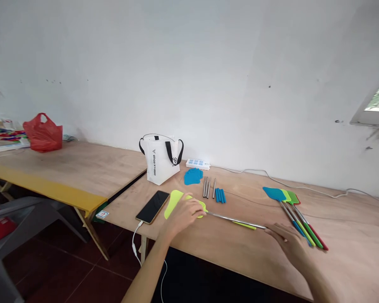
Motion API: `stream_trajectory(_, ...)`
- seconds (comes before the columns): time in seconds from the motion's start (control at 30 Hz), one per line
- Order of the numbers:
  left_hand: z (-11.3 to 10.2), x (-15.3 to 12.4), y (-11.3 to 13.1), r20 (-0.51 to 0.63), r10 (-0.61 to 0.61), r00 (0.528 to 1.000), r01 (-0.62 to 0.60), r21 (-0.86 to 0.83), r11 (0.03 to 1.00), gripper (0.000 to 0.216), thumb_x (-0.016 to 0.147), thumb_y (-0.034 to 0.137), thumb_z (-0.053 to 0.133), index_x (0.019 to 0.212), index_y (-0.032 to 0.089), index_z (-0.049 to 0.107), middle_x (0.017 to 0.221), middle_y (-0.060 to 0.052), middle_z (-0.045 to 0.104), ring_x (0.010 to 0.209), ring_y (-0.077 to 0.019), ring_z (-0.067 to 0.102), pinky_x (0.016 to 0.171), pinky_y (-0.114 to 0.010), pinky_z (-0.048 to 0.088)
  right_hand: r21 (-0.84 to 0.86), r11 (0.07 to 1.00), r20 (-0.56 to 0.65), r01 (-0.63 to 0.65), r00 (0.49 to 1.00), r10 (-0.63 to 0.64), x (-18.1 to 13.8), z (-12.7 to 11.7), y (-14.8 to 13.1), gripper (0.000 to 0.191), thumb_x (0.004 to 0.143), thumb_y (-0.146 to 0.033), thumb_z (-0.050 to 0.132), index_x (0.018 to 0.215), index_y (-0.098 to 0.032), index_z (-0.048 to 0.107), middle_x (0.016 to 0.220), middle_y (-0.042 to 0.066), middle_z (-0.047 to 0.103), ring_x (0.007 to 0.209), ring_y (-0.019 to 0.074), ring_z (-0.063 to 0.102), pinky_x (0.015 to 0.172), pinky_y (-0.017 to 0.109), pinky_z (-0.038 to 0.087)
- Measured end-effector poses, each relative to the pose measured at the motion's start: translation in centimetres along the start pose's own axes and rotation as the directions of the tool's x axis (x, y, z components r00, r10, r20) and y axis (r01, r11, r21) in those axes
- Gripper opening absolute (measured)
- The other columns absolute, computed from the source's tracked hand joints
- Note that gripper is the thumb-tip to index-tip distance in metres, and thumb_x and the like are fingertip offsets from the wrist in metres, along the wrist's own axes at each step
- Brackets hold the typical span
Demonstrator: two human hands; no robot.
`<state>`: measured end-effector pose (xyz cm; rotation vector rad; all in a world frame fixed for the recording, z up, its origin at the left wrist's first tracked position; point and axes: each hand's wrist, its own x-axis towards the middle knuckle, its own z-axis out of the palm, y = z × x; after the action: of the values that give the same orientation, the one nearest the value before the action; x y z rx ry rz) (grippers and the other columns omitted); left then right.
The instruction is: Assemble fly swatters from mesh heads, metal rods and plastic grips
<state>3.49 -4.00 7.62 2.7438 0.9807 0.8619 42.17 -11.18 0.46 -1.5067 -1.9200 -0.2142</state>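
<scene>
The perforated lime head (203, 205) is pinched at its neck by the left hand (186, 212); its slim, shiny rod (236, 219) is held at 1 end in the right hand's (286, 239) closed fingers, above the table (208, 240).

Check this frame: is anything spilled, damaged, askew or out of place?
Nothing looks spilled or damaged. The one oddity is the white charging cable, which runs from the smartphone and hangs off the wooden table, where it might snag. The blue fly-swatter heads, metal tubes and blue handles lie grouped by kind.
</scene>
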Motion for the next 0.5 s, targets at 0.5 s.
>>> stream_trajectory(0.5, 4.5, 0.1, -0.1, 0.194, -0.002, 0.981, 0.029, -0.136, 0.990, 0.024, 0.099, 0.034, 0.063, 0.078, 0.024, 0.068, 0.081, 0.002, 0.074, 0.086, -0.0203, 0.067, 0.103, -0.039, 0.040, 0.041, 0.999, 0.190, 0.001, 0.982, -0.009, 0.7, 6.6, -12.4, 0.042, 0.107, -0.041, 0.032, 0.090, -0.029, 0.068, 0.088, 0.002, 0.076, 0.077, 0.0225, 0.072, 0.060, 0.028, 0.045)
